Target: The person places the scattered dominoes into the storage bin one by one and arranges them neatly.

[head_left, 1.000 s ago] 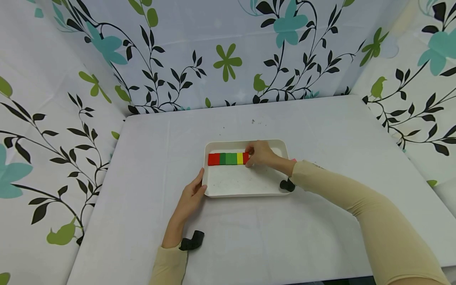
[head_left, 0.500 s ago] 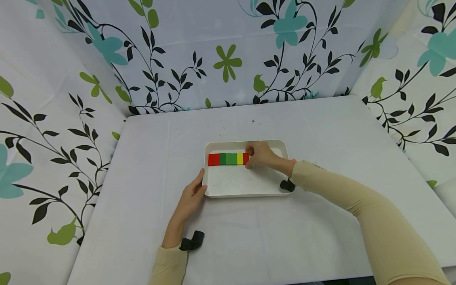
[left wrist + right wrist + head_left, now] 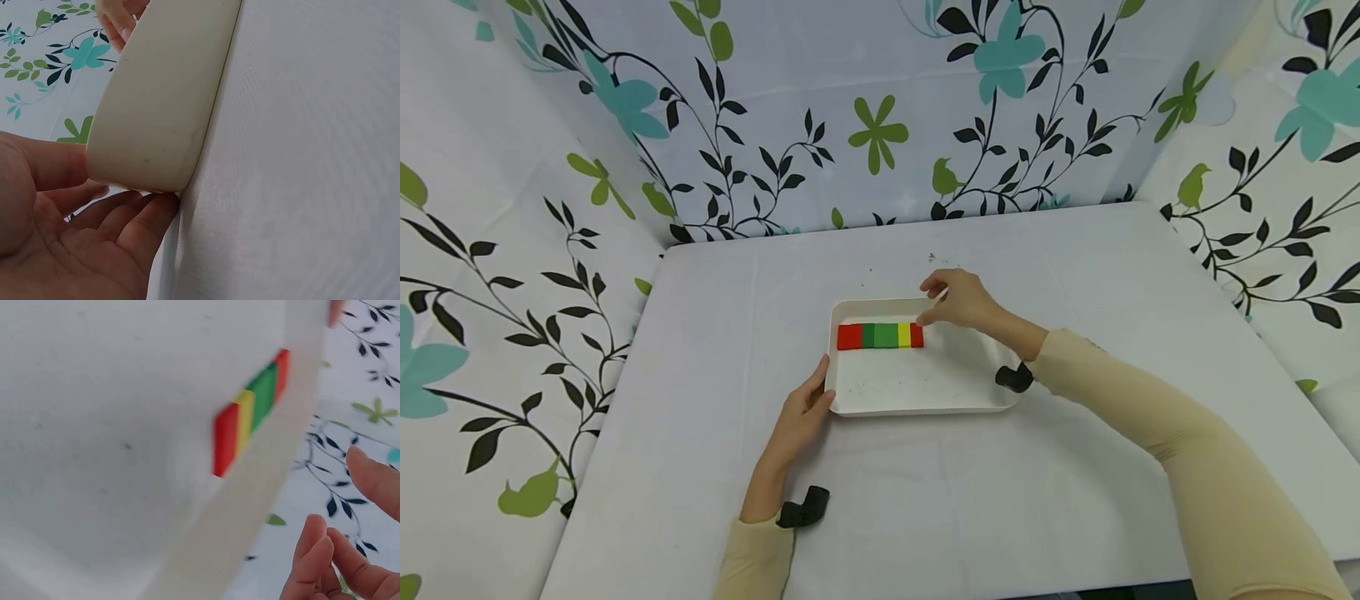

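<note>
A pale cream tray [image 3: 917, 410] lies on the table. Along its back left runs a joined row of flat coloured blocks: red [image 3: 850, 336], green [image 3: 886, 335], yellow [image 3: 904, 335], and a red end block [image 3: 226, 439]. My left hand [image 3: 801, 421] holds the tray's front left corner; in the left wrist view the thumb lies at the rim and the fingers rest against the side. My right hand [image 3: 962, 302] hovers over the back rim by the red end block, thumb and fingers apart, nothing held. Whether the thumb touches that block is unclear.
The white-covered table [image 3: 925, 508] extends around the tray. Patterned fabric [image 3: 880, 75] stands as walls behind and at both sides. A few dark specks [image 3: 932, 257] lie behind the tray.
My right hand has let go of the red end block and lifted up and back, its fingers spreading. The block stays at the row's right end. My left hand has not moved.
</note>
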The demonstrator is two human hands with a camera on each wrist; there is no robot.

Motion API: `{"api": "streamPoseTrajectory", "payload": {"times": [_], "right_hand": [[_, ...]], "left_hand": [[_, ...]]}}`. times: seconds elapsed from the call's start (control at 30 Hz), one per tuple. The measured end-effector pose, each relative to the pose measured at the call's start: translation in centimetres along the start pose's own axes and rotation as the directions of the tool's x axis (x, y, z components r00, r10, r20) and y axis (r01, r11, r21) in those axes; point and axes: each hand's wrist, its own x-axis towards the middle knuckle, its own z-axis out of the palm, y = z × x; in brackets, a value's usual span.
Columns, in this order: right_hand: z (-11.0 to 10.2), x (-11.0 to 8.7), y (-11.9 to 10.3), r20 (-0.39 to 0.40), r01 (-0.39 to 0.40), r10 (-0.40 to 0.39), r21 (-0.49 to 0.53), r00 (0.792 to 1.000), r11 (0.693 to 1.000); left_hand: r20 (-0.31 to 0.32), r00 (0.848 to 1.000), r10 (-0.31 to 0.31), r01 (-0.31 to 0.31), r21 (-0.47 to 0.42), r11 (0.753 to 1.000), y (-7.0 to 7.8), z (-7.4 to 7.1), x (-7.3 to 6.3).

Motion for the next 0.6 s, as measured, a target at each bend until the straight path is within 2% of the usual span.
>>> {"api": "streamPoseTrajectory", "payload": {"times": [0.13, 0.3, 0.47, 0.6], "right_hand": [[-2.4, -1.1, 0.0, -0.060, 0.029, -0.025, 0.063, 0.998, 0.998], [-5.4, -2.7, 0.8, -0.127, 0.006, 0.004, 0.079, 0.992, 0.997], [-7.7, -4.3, 2.9, -0.082, -0.015, 0.021, 0.078, 0.996, 0.997], [-8.5, -5.2, 5.2, -0.033, -0.045, 0.048, 0.089, 0.998, 0.995]], "left_hand": [[0.004, 1.000, -0.006, 0.006, 0.004, 1.000, 0.1, 0.2, 0.0], [0.008, 1.000, -0.013, 0.013, 0.006, 1.000, 0.1, 0.3, 0.0], [0.001, 1.000, -0.019, 0.019, 0.018, 1.000, 0.0, 0.3, -0.1], [0.002, 1.000, -0.018, 0.018, 0.016, 1.000, -0.1, 0.3, -0.1]]}}
